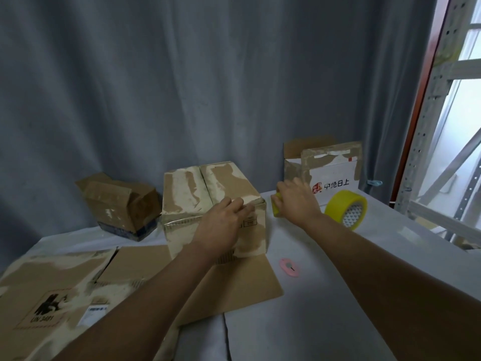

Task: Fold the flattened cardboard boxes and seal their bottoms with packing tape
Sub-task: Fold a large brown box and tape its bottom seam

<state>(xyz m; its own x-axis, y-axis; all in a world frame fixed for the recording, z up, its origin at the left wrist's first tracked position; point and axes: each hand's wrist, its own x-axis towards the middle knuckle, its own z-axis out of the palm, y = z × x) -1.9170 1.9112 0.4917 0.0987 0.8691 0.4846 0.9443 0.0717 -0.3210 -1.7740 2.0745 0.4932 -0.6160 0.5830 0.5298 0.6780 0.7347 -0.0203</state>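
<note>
- Your left hand (224,222) presses flat-fingered on the folded box (212,204), steadying it for taping.
- Your right hand (294,201), just right of the box, grips a yellow tape roll (275,208).
- A second tape roll (346,212) stands farther right.

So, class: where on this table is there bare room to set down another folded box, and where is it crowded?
Bare cloth lies at the near right, bordered by the flattened cardboard, the pink cutter and the tape roll. The left is crowded with flat boxes; the back holds the crumpled box, the folded box and the white box.
</note>
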